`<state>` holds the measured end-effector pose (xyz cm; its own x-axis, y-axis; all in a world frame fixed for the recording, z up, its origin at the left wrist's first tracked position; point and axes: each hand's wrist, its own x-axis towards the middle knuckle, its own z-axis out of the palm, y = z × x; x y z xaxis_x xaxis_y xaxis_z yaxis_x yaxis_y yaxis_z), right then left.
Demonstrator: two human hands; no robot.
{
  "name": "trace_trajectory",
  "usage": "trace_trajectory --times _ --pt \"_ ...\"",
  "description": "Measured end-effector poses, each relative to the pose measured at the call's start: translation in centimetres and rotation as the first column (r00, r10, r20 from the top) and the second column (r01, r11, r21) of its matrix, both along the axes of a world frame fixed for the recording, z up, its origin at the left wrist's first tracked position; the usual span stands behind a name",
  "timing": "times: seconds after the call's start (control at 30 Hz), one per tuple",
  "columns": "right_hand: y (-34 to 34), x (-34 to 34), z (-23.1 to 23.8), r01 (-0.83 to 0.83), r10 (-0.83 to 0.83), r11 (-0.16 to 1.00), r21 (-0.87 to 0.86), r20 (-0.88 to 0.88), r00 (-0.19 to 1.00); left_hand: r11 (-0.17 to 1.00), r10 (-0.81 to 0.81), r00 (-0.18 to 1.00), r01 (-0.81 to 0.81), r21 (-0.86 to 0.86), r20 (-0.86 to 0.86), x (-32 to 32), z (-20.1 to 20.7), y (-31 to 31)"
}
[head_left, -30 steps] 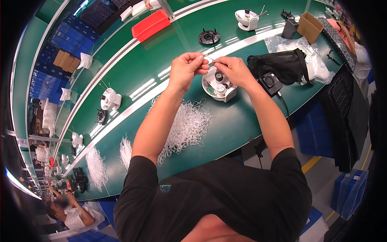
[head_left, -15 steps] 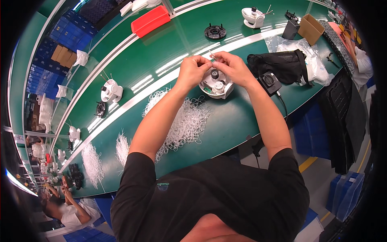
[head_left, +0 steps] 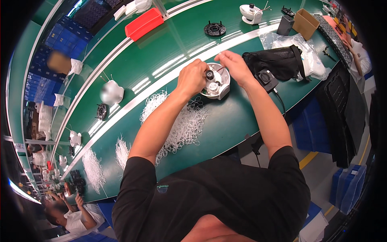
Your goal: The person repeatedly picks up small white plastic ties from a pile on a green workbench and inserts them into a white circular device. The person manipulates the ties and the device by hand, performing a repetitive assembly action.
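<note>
On the green bench stands an open white round housing (head_left: pixel 221 89), with a black cylinder (head_left: pixel 209 75) and small white parts inside. My left hand (head_left: pixel 192 77) is closed on the housing's left rim, its fingertips partly hidden. Above the far right side of the housing, my right hand (head_left: pixel 236 69) has thumb and forefinger pinched together. A thin dark strand runs from the housing toward these fingers, but what they hold is too small to make out. Left of the housing, under my left forearm, lies a heap of white looped ties (head_left: pixel 187 123).
A black mesh bag (head_left: pixel 278 64) and a black power adapter (head_left: pixel 266 79) with a cable lie to the right. Beyond are a black ring base (head_left: pixel 214 29), another white unit (head_left: pixel 250 15) and a red bin (head_left: pixel 144 24). A co-worker (head_left: pixel 76 218) sits at far left.
My hands have moved apart; the left went down to the housing's left rim, the right shifted slightly right. The housing now shows more of its inside.
</note>
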<state>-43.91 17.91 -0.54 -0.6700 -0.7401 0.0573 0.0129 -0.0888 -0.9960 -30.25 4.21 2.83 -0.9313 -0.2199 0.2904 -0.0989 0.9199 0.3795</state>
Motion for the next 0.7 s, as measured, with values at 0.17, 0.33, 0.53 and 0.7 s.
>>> trace_trajectory --times 0.17,0.33,0.53,0.7 --pt "1.6 0.2 1.9 -0.067 0.2 0.959 0.274 -0.494 0.846 0.996 0.073 0.996 -0.07 0.05 -0.045 -0.1 -0.7 0.1" --pt "1.0 -0.5 1.5 -0.045 0.252 0.954 0.297 -0.71 0.657 0.995 0.093 0.994 -0.09 0.05 -0.056 -0.2 -0.6 0.3" --pt "1.4 -1.3 2.6 0.0 0.379 0.895 0.447 -0.758 0.53 0.992 0.121 0.99 -0.117 0.048 -0.074 -0.3 -0.4 -0.5" --pt "1.8 -1.8 1.3 -0.048 0.278 0.942 0.333 -0.69 0.668 0.983 0.136 0.989 -0.127 0.13 -0.057 0.0 -0.6 -0.8"
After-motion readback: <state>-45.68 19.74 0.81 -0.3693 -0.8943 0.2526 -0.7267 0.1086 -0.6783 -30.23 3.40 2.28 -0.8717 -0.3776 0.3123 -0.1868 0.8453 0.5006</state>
